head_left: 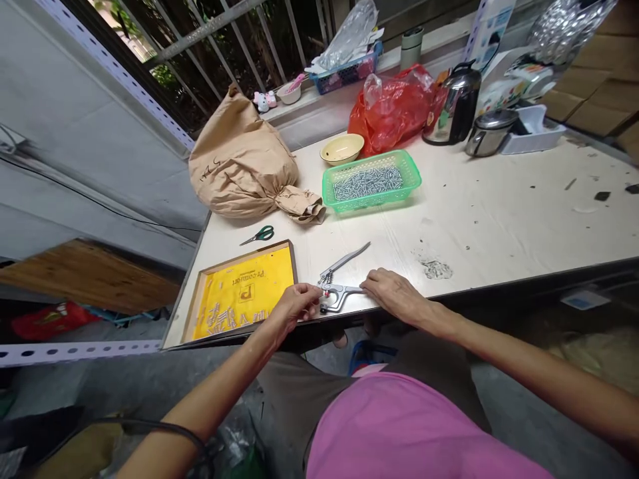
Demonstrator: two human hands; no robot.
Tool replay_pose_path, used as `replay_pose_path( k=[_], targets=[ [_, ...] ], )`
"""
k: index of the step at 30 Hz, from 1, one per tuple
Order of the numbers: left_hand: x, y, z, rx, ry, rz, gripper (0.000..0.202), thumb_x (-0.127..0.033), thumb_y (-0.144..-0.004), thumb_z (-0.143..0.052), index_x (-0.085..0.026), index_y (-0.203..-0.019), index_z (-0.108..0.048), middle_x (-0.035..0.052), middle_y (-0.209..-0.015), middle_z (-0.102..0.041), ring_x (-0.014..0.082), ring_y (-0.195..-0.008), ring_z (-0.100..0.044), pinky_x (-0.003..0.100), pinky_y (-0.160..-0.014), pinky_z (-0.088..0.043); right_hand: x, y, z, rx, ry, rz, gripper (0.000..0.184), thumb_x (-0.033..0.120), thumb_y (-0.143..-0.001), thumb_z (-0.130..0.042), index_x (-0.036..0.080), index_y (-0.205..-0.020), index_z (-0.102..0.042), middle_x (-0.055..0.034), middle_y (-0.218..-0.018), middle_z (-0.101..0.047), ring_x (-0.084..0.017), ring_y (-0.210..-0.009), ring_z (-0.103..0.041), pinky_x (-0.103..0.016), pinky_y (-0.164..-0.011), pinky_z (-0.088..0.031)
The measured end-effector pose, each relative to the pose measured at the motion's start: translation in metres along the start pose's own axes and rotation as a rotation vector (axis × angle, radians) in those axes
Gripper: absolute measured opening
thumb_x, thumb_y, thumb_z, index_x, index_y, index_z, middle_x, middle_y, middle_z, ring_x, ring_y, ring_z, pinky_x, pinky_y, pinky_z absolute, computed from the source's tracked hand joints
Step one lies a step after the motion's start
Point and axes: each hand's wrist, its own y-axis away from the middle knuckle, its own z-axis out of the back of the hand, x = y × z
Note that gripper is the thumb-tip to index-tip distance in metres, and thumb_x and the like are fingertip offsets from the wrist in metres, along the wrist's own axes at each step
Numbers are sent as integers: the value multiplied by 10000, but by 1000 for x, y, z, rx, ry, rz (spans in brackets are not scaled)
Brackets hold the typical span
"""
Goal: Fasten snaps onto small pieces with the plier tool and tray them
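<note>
Silver snap-fastener pliers (pixel 341 293) lie near the front edge of the table, handles spread apart and a spring between them. The fingers of my right hand (pixel 392 291) are closed on the end of the nearer handle. At the jaws, my left hand (pixel 298 303) has its fingertips pinched together; what they hold, if anything, is too small to make out. A small red spot shows at the jaws. Left of the pliers, a shallow tray (pixel 294 259) with a yellow lining holds small metal pieces (pixel 224 319) along its near side.
Behind the pliers stands a green basket (pixel 372 201) of small metal parts. Green-handled scissors (pixel 258 234) lie beyond the tray, near a brown paper bag (pixel 244 159). A yellow bowl (pixel 342 148), red plastic bag (pixel 394 110) and kettle (pixel 453 103) stand at the back.
</note>
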Motion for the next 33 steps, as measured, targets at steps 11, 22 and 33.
replay_pose_path(
  k=[11, 22, 33],
  targets=[
    [7, -6, -11, 20, -116, 139, 248, -316, -672, -686, -163, -632, -494, -73, -374, -448, 38, -294, -358, 163, -322, -209, -7, 0, 0, -6, -35, 41, 167, 213, -924, -456, 179, -922, -619, -61, -905, -549, -166, -800, -458, -293, -685, -313],
    [-4, -10, -11, 113, -216, 217, 221, -282, -669, -696, -146, -628, -526, -75, -387, -447, 35, -303, -379, 152, -323, -250, -13, 0, -11, -43, -21, 47, 166, 222, -928, -450, 188, -925, -613, -60, -908, -548, -176, -829, -465, -305, -703, -309],
    [-2, -10, -10, 139, -182, 325, 166, -239, -703, -668, -142, -696, -534, -51, -431, -504, 57, -326, -451, 146, -339, -320, -10, -3, -9, -44, 44, 7, 167, 183, -926, -429, 174, -888, -591, -71, -915, -560, -178, -822, -462, -310, -702, -306]
  ],
)
